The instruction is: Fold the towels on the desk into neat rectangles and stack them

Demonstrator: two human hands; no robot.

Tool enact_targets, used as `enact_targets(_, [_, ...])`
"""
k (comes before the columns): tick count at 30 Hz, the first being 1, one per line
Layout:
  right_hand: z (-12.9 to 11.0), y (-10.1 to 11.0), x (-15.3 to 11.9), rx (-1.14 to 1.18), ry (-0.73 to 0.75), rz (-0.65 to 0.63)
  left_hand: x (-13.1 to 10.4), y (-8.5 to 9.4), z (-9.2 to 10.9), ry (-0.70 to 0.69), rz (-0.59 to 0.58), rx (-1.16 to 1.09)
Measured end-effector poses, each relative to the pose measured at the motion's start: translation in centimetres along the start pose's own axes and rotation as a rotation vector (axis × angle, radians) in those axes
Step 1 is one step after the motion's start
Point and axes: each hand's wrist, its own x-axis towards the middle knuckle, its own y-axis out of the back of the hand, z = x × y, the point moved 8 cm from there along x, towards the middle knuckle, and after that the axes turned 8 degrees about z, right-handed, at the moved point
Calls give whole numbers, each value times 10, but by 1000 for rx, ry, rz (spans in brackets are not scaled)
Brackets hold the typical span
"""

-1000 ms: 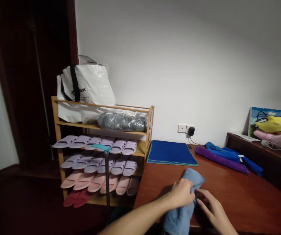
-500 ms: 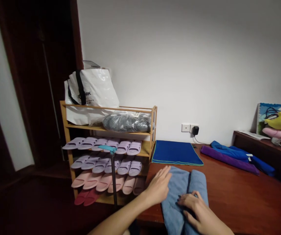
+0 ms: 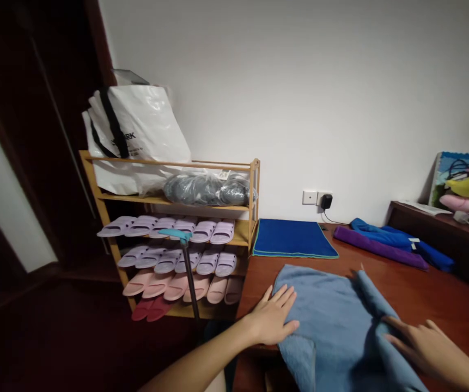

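Observation:
A grey-blue towel [image 3: 328, 310] lies partly unfolded on the brown wooden table, its near end hanging over the front edge. My left hand [image 3: 275, 316] rests flat on its left side, fingers spread. At the right, my right hand [image 3: 420, 340] grips the lifted, curled right edge of the same towel, thumb and index finger around the fold. Beyond the towel, a dark blue cloth with a green edge [image 3: 293, 238] is laid flat. Farther right are a rolled purple cloth [image 3: 381, 249] and a crumpled bright blue cloth [image 3: 393, 238].
To the left stands a wooden rack [image 3: 254, 190] with rows of slippers [image 3: 205, 231] and a white bag [image 3: 144, 120]. A dark pole with a light-blue top [image 3: 187, 256] leans before it. A black plug [image 3: 326, 201] sits in the wall socket; its cord reaches the table.
My right hand has moved right, drawing the towel's right part open and wide. My left hand has shifted slightly down and flattened on the towel. The camera view has tilted a little.

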Motion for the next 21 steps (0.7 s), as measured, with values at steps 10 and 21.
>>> enact_targets(10, [-60, 47, -17, -78, 169, 448, -34, 13, 11, 64, 26, 13])
enact_targets(21, [-102, -34, 9, -46, 435, 189, -78, 26, -20, 188, 49, 31])
